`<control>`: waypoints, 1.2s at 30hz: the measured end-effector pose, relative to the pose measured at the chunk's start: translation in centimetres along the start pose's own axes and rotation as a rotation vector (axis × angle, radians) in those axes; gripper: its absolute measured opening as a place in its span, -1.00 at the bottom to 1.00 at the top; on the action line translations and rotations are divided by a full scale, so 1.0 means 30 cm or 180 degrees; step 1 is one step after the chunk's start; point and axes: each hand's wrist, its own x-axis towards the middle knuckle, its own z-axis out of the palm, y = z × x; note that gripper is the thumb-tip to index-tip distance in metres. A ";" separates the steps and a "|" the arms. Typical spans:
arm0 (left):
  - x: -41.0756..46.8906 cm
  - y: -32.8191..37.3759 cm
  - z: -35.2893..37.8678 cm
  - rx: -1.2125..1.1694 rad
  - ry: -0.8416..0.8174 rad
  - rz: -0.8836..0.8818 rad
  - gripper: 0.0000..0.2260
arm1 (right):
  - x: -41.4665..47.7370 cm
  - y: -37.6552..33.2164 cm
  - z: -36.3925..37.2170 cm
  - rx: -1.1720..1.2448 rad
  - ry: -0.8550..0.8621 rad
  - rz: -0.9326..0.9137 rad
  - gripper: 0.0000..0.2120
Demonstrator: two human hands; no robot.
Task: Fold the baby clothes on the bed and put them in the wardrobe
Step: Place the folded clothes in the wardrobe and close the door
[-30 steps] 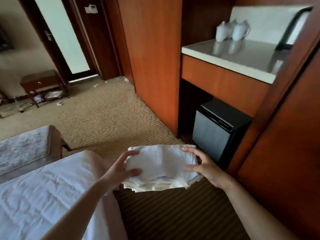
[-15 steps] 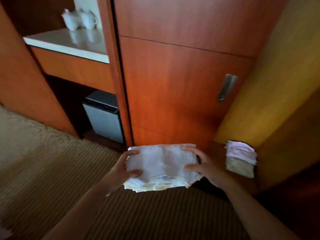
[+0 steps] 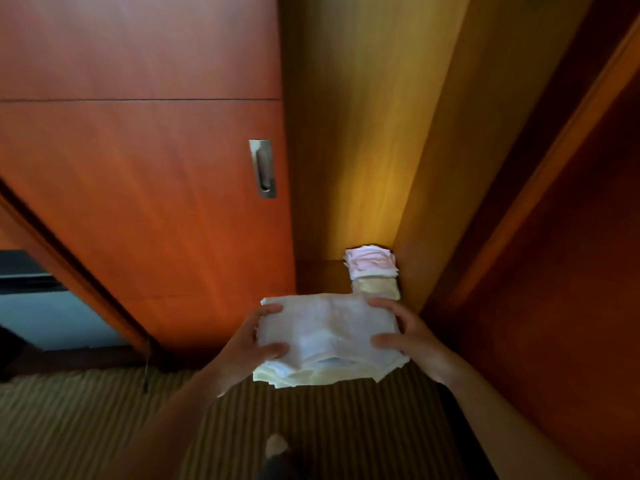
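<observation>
L hand (image 3: 254,344) + R hand (image 3: 408,336) grip folded white cloth stack (image 3: 325,334); pink-topped folded pile (image 3: 372,271) shelved @ 1 o'clock; placement pending.

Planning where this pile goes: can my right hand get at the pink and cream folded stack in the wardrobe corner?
Probably not: the right hand grips the white folded clothes pile with the left hand. The way to the pink and cream folded stack looks open.

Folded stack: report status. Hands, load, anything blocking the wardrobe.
Gripping folded stack at its sides: left hand, right hand. Stack held before wardrobe shelf. Another folded pile in shelf's right corner, beside the path.
</observation>
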 end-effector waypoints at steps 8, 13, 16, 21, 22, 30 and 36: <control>0.391 0.017 0.141 0.0078 -0.0439 0.0052 -0.45 | 0.193 0.066 -0.244 0.0143 0.0484 0.0174 -0.43; 0.692 0.024 0.243 -0.0106 -0.0631 -0.0092 -0.47 | 0.406 0.090 -0.412 0.0117 0.0702 0.0356 -0.40; 0.865 0.005 0.290 -0.0143 -0.0717 -0.0196 -0.40 | 0.528 0.127 -0.507 0.0143 0.0815 0.0423 -0.39; 1.090 -0.089 0.384 -0.0217 -0.0745 -0.0228 -0.45 | 0.699 0.246 -0.628 0.0093 0.0896 0.0508 -0.39; 1.133 -0.126 0.408 -0.0211 -0.0756 -0.0265 -0.46 | 0.741 0.288 -0.653 0.0087 0.0908 0.0532 -0.39; 1.471 -0.603 0.684 -0.0394 -0.0581 -0.0544 -0.43 | 1.110 0.863 -0.842 0.0127 0.0855 0.0539 -0.43; 1.780 -1.097 0.930 -0.0353 -0.0396 -0.0479 -0.47 | 1.412 1.395 -0.970 0.0139 0.0952 0.0500 -0.42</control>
